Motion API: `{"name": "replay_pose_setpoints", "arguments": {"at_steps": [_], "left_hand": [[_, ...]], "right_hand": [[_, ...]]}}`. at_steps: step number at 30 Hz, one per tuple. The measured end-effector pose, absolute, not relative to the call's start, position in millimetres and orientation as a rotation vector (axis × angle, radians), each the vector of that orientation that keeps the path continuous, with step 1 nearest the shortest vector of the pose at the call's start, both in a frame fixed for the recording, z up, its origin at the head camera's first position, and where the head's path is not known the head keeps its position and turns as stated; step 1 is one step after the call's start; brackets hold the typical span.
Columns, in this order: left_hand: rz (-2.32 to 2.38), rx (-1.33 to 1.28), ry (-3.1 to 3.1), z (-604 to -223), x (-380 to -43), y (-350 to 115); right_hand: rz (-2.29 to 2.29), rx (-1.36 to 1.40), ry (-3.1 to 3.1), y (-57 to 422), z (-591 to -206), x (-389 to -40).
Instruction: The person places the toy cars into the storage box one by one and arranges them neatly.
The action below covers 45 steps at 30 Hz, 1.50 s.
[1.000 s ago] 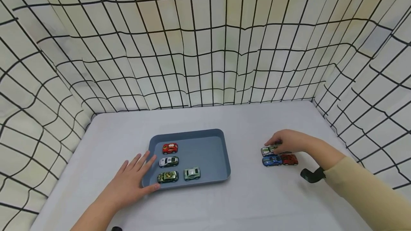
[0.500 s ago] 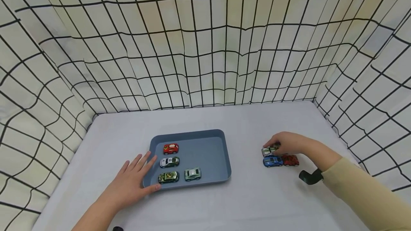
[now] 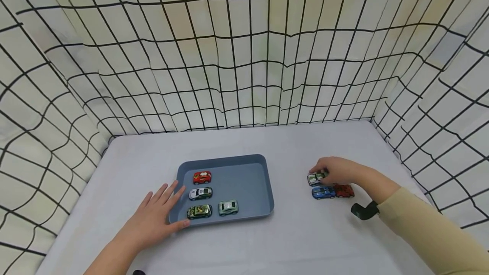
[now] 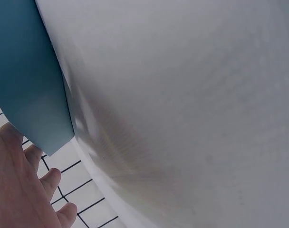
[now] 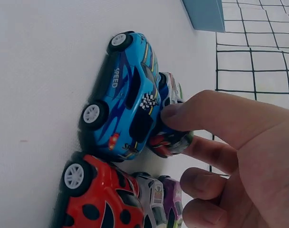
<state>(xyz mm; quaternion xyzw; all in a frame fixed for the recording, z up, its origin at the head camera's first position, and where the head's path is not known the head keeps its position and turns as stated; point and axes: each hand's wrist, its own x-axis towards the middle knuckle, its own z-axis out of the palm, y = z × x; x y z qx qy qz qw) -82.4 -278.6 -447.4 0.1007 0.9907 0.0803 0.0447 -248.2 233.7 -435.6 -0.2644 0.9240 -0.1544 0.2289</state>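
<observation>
My right hand (image 3: 341, 170) pinches a white-and-green toy car (image 3: 316, 178) between thumb and fingers; in the right wrist view this toy car (image 5: 172, 142) is partly hidden behind the blue toy car (image 5: 128, 95). Just in front of the held one stand the blue car and a red toy car with black spots (image 5: 104, 199). My left hand (image 3: 150, 217) lies with fingers spread at the left side of the blue-grey tray (image 3: 244, 188). Inside the tray are a red toy car (image 3: 202, 177), a white-and-green one, a camouflage toy car (image 3: 199, 211) and a pale green toy car (image 3: 228, 208).
Beyond the red spotted car, the right wrist view shows a silver toy car (image 5: 151, 199) and a purple toy car (image 5: 172, 194), mostly hidden from the head view. A white cloth (image 3: 290, 241) covers the table. Black-gridded curtains (image 3: 244, 54) enclose the back and sides.
My right hand has shifted slightly left, carrying the white-and-green toy car a little away from the cars behind it. My left hand and the tray hold the same place.
</observation>
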Motion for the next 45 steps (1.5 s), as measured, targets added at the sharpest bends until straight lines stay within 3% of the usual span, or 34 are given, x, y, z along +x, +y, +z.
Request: {"name": "replay_pose_setpoints", "arguments": {"at_steps": [29,45], "left_hand": [[0.266,0.293,3.018,-452,-81,-278],[0.257,0.321,3.031,-450,-81,-281]], "right_hand": [[-0.463,-0.746,2.648,220,-424,-247],[-0.576,-0.87,2.619,168,-410,-252]]}}
